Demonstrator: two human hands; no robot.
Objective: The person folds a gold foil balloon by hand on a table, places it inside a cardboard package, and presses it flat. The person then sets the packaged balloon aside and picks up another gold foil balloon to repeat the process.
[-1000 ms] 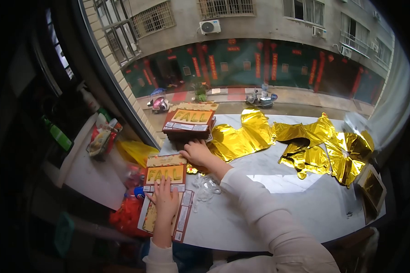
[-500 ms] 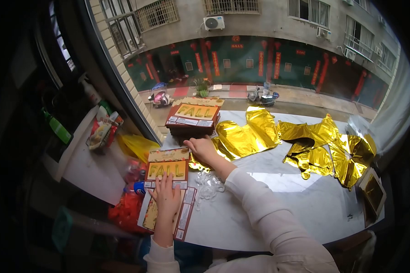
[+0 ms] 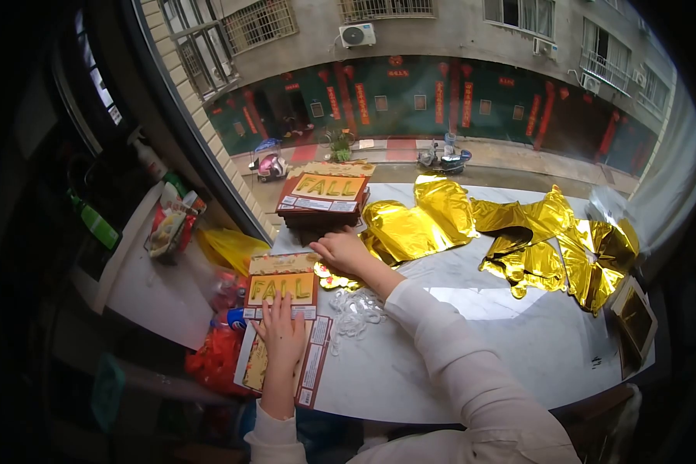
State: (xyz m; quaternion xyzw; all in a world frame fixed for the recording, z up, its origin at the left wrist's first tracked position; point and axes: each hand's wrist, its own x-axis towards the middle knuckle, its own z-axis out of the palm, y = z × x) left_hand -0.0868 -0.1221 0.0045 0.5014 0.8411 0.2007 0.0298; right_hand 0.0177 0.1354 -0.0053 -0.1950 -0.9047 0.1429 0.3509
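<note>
My left hand [image 3: 284, 332] lies with fingers spread on a printed FALL card package [image 3: 282, 267], which shows gold letters on orange. Another card package [image 3: 312, 367] pokes out beneath that hand and wrist. Just right of the top package, my right hand [image 3: 344, 251] has its fingers bent over a crinkled gold foil balloon [image 3: 417, 220]. A small end of gold foil shows under the palm; the fingertips are partly hidden. Close to the right wrist sits a loose bundle of clear plastic or string [image 3: 356, 313].
A stack of FALL packages [image 3: 322, 193] stands at the back left of the marble-patterned table [image 3: 433, 371]. More gold foil [image 3: 537, 240] spreads to the right. Red bags [image 3: 215, 359] and a yellow bag [image 3: 232, 249] are left of the table. A window faces the street.
The view has shifted slightly. My right hand has moved a little, and more of the gold foil beneath it shows. My left hand stays on the package.
</note>
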